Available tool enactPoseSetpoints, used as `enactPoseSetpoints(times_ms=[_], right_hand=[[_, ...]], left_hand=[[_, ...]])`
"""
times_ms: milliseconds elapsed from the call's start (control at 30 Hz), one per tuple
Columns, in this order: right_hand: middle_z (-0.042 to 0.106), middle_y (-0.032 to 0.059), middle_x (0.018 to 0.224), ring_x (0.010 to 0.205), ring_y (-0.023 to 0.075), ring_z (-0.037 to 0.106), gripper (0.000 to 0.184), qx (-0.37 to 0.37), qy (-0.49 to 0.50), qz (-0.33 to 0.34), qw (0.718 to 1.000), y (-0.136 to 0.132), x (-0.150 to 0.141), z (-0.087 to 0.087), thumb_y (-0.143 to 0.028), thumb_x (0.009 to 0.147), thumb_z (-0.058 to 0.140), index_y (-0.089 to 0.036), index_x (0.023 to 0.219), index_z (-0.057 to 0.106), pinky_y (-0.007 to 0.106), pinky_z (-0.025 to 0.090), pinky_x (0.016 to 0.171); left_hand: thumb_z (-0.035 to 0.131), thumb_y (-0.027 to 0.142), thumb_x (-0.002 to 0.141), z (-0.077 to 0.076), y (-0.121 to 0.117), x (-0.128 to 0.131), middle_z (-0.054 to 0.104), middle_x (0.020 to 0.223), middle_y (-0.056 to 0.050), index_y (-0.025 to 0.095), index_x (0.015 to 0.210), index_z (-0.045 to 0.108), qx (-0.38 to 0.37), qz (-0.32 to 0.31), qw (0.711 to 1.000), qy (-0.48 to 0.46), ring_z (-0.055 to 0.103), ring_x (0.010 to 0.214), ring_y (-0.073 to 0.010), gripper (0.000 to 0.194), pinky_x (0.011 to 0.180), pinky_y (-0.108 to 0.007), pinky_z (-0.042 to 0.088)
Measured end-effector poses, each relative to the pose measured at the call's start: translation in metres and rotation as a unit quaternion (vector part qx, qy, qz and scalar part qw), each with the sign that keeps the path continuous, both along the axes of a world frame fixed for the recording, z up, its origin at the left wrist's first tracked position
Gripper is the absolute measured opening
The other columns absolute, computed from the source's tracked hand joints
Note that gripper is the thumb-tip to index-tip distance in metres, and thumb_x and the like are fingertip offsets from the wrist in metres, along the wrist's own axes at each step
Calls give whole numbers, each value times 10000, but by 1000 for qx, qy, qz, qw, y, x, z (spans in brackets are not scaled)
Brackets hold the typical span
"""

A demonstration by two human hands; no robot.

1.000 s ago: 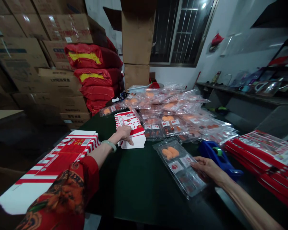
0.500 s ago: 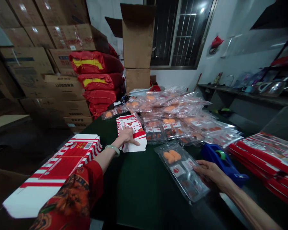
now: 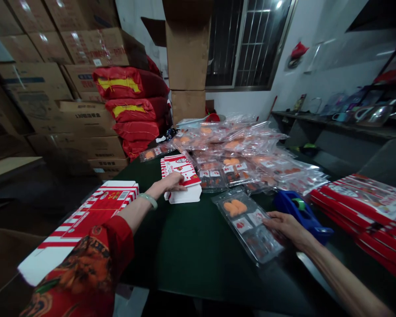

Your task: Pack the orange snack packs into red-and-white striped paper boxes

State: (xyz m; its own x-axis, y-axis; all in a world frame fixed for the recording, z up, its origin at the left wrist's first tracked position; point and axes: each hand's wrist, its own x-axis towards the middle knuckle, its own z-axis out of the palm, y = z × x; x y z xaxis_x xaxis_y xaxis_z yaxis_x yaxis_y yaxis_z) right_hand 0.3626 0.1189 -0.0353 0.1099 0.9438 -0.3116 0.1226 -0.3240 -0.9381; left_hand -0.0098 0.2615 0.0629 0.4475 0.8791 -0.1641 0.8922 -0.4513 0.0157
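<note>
My left hand [image 3: 172,182] reaches out to a small stack of flat red-and-white cards [image 3: 182,176] on the dark green table [image 3: 191,251]. Its fingers pinch the near edge of the top card. A pale green bangle [image 3: 148,200] circles that wrist. My right hand [image 3: 284,226] lies on a clear plastic blister tray [image 3: 247,222] that holds two orange pieces and small red labels. Its fingers rest flat and slightly spread on the tray's right side.
A blue tape dispenser [image 3: 302,214] sits just right of the tray. Many filled clear packs [image 3: 244,154] are heaped at the back. Flat red-and-white boxes [image 3: 86,220] lie at the left, finished red packs [image 3: 366,207] at the right. Cardboard cartons [image 3: 53,88] and red sacks [image 3: 132,105] stand behind.
My left hand's fingers have curled onto the edge of the top card. The right hand stays on the tray. The view has shifted a little.
</note>
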Motion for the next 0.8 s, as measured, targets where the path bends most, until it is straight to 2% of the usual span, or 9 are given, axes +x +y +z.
enactPoseSetpoints(times_ms=[133, 200, 267, 333, 433, 500, 567, 667, 800], right_hand=[[625, 19, 634, 499, 153, 556, 550, 23, -49, -37, 998, 2, 8, 1, -425, 513, 806, -155, 922, 558, 278, 422, 473], [644, 58, 755, 651, 206, 607, 580, 47, -88, -73, 992, 2, 8, 5, -402, 546, 789, -156, 1010, 544, 316, 473, 576], [635, 111, 942, 872, 268, 610, 626, 128, -173, -108, 971, -2, -4, 15, -377, 581, 772, -153, 1113, 531, 376, 496, 739], [584, 156, 1110, 1032, 307, 562, 629, 280, -278, -116, 911, -14, -30, 33, -378, 660, 727, -145, 1203, 513, 440, 468, 875], [548, 149, 1196, 1104, 279, 542, 484, 531, -314, -56, 785, -43, -86, 75, -317, 820, 613, -180, 1265, 481, 443, 467, 920], [538, 136, 1217, 1153, 256, 519, 462, 645, -315, -29, 696, -66, -121, 107, -209, 847, 584, -204, 1291, 455, 429, 446, 963], [501, 152, 1272, 1206, 261, 482, 487, 696, -315, 26, 645, -86, -145, 134, -212, 865, 561, -191, 1328, 410, 428, 435, 981], [486, 181, 1298, 1257, 293, 434, 485, 720, -340, 88, 599, -103, -162, 154, -330, 900, 517, -150, 1331, 387, 468, 404, 994], [558, 198, 1190, 1169, 315, 482, 464, 715, -397, 98, 567, -113, -167, 147, -453, 901, 483, -102, 1203, 509, 478, 400, 927]], left_hand=[[557, 335, 898, 24, -11, -1, 589, 1171, -82, 155, 1160, 562, 65, 26, 997, -45, 607, 989, -223, 317, 829, -414, 529], [560, 327, 898, 44, -23, -1, 598, 1141, -82, 154, 1140, 565, 130, 55, 987, -72, 612, 960, -202, 297, 814, -403, 531], [560, 296, 895, 71, -41, -1, 625, 990, -60, 125, 1013, 600, 203, 90, 969, -106, 614, 848, -170, 212, 741, -349, 524], [484, 155, 872, 101, -67, 1, 580, 702, -52, 77, 726, 607, 271, 114, 945, -146, 550, 670, -139, 206, 609, -266, 434], [456, 113, 779, 142, -116, 7, 366, 492, 34, 136, 501, 464, 312, 110, 923, -194, 341, 485, -68, 279, 468, -228, 253], [450, 107, 733, 160, -150, 14, 268, 461, 59, 156, 452, 377, 256, 69, 927, -266, 229, 446, -43, 294, 438, -216, 172], [459, 146, 739, 170, -180, 20, 285, 457, 57, 150, 452, 386, 131, 15, 937, -324, 239, 424, -31, 296, 426, -194, 159], [519, 239, 744, 174, -211, 27, 334, 453, 53, 145, 475, 423, -47, -48, 933, -353, 292, 400, -26, 301, 404, -165, 183], [588, 303, 707, 163, -229, 30, 360, 436, 52, 158, 494, 412, -166, -61, 898, -403, 310, 378, -32, 312, 371, -157, 211]])
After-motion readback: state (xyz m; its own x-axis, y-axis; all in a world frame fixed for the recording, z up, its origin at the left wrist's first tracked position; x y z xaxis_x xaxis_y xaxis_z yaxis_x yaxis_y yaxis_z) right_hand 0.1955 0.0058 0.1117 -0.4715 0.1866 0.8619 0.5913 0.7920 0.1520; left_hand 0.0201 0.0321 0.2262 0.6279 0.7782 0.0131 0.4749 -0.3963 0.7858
